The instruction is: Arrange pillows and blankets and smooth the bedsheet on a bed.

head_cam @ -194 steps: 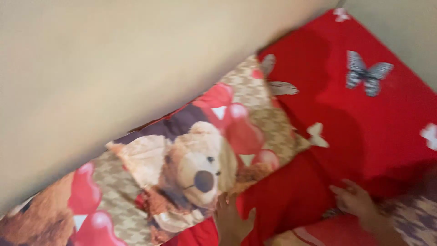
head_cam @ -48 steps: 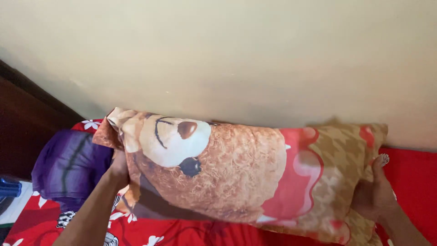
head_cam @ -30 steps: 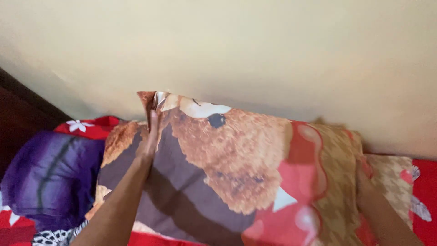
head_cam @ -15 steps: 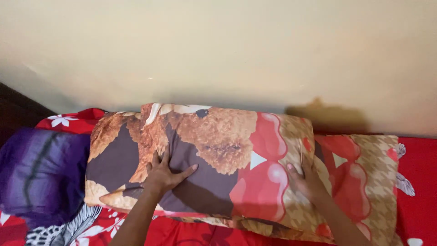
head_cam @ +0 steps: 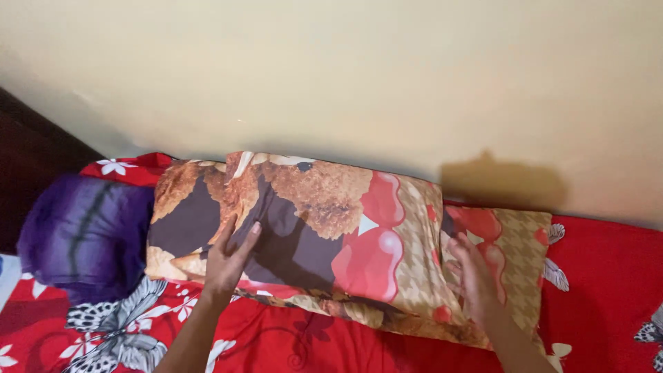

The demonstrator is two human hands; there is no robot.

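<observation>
A long pillow (head_cam: 324,221) with a teddy-bear print in brown, red and tan lies along the cream wall on a red bed sheet (head_cam: 608,276) with butterflies. It rests on a second pillow (head_cam: 521,252) of the same print, whose right end sticks out. My left hand (head_cam: 228,259) hovers at the pillow's lower left, fingers spread, holding nothing. My right hand (head_cam: 473,273), blurred, is just above the pillow's right end with its fingers apart.
A purple pillow or folded cloth (head_cam: 86,235) lies at the left end of the bed. A dark wooden panel (head_cam: 27,173) stands at the far left. The cream wall (head_cam: 345,76) runs right behind the pillows.
I lifted the teddy-bear pillow, laid it flat on the other pillow against the wall and pressed on it. Both hands have now come off its surface.
</observation>
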